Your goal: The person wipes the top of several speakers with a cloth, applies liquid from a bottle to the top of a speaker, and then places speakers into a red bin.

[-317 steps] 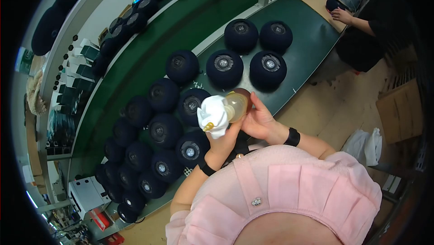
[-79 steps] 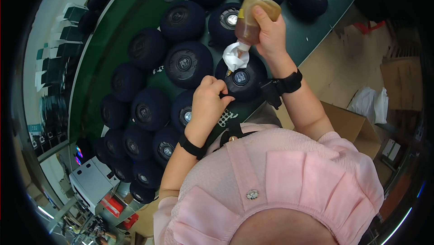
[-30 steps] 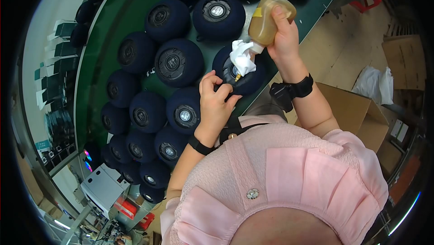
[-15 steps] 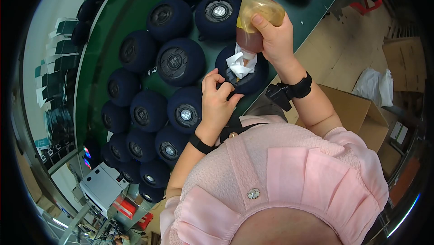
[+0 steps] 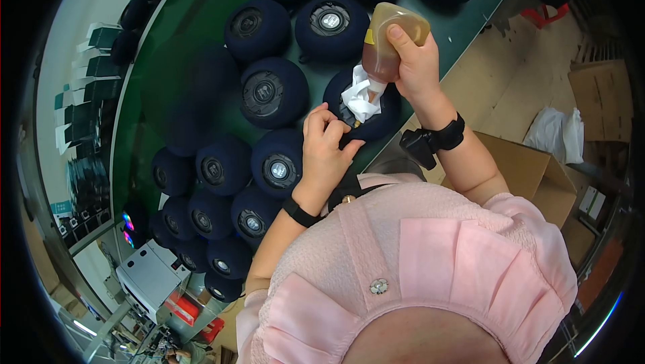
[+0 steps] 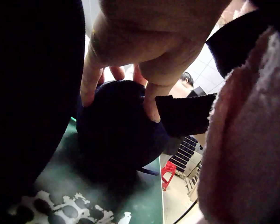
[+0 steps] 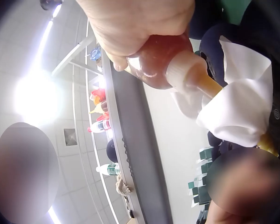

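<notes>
My right hand [image 5: 420, 68] grips a squeeze bottle [image 5: 386, 48] of amber liquid, neck down and tilted. Crumpled white tissue [image 5: 363, 98] wraps its nozzle, and the yellowish tip [image 5: 356, 124] pokes out low over the dark top of a round navy fabric-covered speaker [image 5: 388, 114]. At that speaker's near left edge is my left hand [image 5: 326, 149], fingers bent. In the left wrist view its thumb and fingers clasp the rounded navy body [image 6: 121, 126]. The right wrist view shows the bottle's white collar [image 7: 182, 70] and the tissue [image 7: 240, 102] close up.
Several similar speakers [image 5: 274, 92] crowd the green table [image 5: 443, 31] to the left and beyond. A white boxy machine [image 5: 151, 273] stands at lower left. To the right on the floor are an open cardboard box [image 5: 510, 166] and a white plastic bag [image 5: 554, 129].
Both hands were at the bottle at first; later the right alone holds it neck down and the left is at the speaker. Lately the bottle's tilt shifts while the tip stays low over the top.
</notes>
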A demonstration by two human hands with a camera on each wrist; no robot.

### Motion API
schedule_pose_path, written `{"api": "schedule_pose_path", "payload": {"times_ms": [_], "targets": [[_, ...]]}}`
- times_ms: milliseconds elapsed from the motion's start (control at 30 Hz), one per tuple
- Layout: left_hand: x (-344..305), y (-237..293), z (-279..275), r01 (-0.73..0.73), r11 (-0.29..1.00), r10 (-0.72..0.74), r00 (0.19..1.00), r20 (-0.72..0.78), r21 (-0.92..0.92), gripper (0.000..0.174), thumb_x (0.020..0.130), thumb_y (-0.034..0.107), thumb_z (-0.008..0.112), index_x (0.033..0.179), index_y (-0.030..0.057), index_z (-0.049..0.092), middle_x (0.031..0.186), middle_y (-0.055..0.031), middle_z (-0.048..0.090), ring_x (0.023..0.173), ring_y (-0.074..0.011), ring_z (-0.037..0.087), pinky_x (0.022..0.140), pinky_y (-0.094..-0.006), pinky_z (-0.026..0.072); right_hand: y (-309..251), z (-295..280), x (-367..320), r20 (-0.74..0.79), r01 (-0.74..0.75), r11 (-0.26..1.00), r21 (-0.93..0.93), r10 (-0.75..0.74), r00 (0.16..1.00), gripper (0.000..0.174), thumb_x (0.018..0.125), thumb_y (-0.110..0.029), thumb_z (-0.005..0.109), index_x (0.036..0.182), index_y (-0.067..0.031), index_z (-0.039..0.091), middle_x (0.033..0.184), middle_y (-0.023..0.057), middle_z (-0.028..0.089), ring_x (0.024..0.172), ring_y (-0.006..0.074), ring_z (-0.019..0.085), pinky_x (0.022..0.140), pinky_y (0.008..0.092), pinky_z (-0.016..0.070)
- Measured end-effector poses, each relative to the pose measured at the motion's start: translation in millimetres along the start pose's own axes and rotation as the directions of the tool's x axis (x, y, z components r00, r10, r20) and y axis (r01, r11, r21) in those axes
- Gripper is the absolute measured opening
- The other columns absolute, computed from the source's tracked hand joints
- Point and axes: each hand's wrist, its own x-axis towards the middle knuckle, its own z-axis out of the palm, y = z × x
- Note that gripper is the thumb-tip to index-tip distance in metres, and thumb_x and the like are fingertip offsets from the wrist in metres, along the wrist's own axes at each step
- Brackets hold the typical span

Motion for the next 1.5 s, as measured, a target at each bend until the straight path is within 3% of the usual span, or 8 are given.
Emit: {"api": "schedule_pose_path", "payload": {"times_ms": [267, 700, 767, 933, 1100, 1233, 1333, 1500], "targets": [[2.3, 7.0, -1.3, 0.027, 1.000, -0.027, 1.000, 0.004, -0.015, 0.044, 0.049, 0.004, 0.081, 0.085, 0.0045, 0.057, 0.093, -0.0121, 0.049, 0.104, -0.0350, 0.049, 0.086, -0.0418, 0.0434, -14.0, -32.8, 29.0, -0.254, -0.020, 0.943, 0.333, 0.110, 0.961, 0.034, 0.089, -0.034, 0.056, 0.106, -0.0051, 0.054, 0.096, 0.0070, 0.061, 0.085, 0.0197, 0.061, 0.073, 0.0345, 0.0520], [58.3, 43.4, 2.3, 0.073, 0.974, -0.024, 0.975, 0.220, -0.214, 0.045, 0.066, 0.016, 0.077, 0.100, 0.0027, 0.050, 0.100, -0.0144, 0.048, 0.095, -0.0286, 0.049, 0.080, -0.0348, 0.0424, -34.4, -85.9, 58.8, -0.164, -0.170, 0.849, 0.500, 0.286, 0.944, 0.041, 0.090, -0.044, 0.048, 0.101, -0.0053, 0.053, 0.090, 0.0112, 0.061, 0.082, 0.0260, 0.060, 0.071, 0.0390, 0.0514], [75.7, 66.2, -31.6, 0.457, 0.828, -0.219, 0.797, 0.563, -0.325, 0.032, 0.076, 0.019, 0.071, 0.099, 0.0042, 0.054, 0.103, -0.0101, 0.049, 0.093, -0.0185, 0.052, 0.076, -0.0288, 0.0449, -44.4, -79.7, 62.9, -0.168, -0.168, 0.840, 0.516, 0.292, 0.942, 0.043, 0.088, -0.044, 0.051, 0.104, -0.0038, 0.052, 0.091, 0.0134, 0.060, 0.082, 0.0273, 0.060, 0.072, 0.0395, 0.0521], [109.3, 64.8, -116.4, 0.149, 0.860, 0.051, 0.926, 0.373, -0.487, 0.020, 0.080, 0.011, 0.066, 0.097, 0.0033, 0.058, 0.102, -0.0057, 0.053, 0.092, -0.0116, 0.054, 0.077, -0.0252, 0.0461, -69.3, -58.7, 78.3, -0.108, -0.186, 0.790, 0.583, 0.303, 0.947, 0.047, 0.086, -0.042, 0.056, 0.108, -0.0014, 0.048, 0.093, 0.0171, 0.058, 0.085, 0.0297, 0.061, 0.073, 0.0413, 0.0533], [163.5, -3.3, -124.7, 0.371, 0.905, -0.332, 0.922, 0.201, -0.209, 0.023, 0.080, 0.012, 0.065, 0.099, 0.0016, 0.058, 0.099, -0.0056, 0.058, 0.084, -0.0110, 0.057, 0.073, -0.0245, 0.0465, -90.5, -32.0, 72.7, -0.042, -0.244, 0.738, 0.629, 0.347, 0.937, 0.051, 0.081, -0.044, 0.062, 0.104, -0.0002, 0.049, 0.091, 0.0177, 0.057, 0.077, 0.0271, 0.058, 0.069, 0.0363, 0.0523], [183.3, -46.1, -88.4, 0.385, 0.918, -0.354, 0.903, 0.242, -0.092, 0.031, 0.074, 0.020, 0.067, 0.099, 0.0035, 0.059, 0.101, -0.0127, 0.057, 0.095, -0.0246, 0.056, 0.083, -0.0339, 0.0456, -93.0, -38.9, 60.7, -0.015, -0.266, 0.726, 0.635, 0.355, 0.935, 0.050, 0.081, -0.044, 0.062, 0.103, -0.0013, 0.050, 0.088, 0.0171, 0.058, 0.077, 0.0273, 0.059, 0.070, 0.0367, 0.0524], [206.6, -57.4, -79.4, 0.362, 0.921, -0.368, 0.930, 0.011, 0.145, 0.035, 0.074, 0.019, 0.065, 0.104, 0.0049, 0.057, 0.111, -0.0165, 0.054, 0.105, -0.0324, 0.053, 0.090, -0.0374, 0.0429, -94.2, -41.5, 60.6, -0.123, -0.222, 0.777, 0.589, 0.357, 0.926, 0.047, 0.084, -0.045, 0.058, 0.104, -0.0034, 0.050, 0.089, 0.0143, 0.057, 0.083, 0.0254, 0.059, 0.071, 0.0380, 0.0521], [239.4, -88.1, -69.6, 0.450, 0.859, -0.440, 0.893, -0.096, 0.245, 0.039, 0.069, 0.022, 0.067, 0.103, 0.0057, 0.057, 0.110, -0.0170, 0.054, 0.100, -0.0320, 0.055, 0.086, -0.0381, 0.0457, -98.6, -43.0, 53.9, -0.093, -0.253, 0.760, 0.599, 0.380, 0.920, 0.052, 0.081, -0.047, 0.061, 0.104, -0.0007, 0.050, 0.088, 0.0168, 0.059, 0.078, 0.0281, 0.059, 0.070, 0.0376, 0.0522]]}}
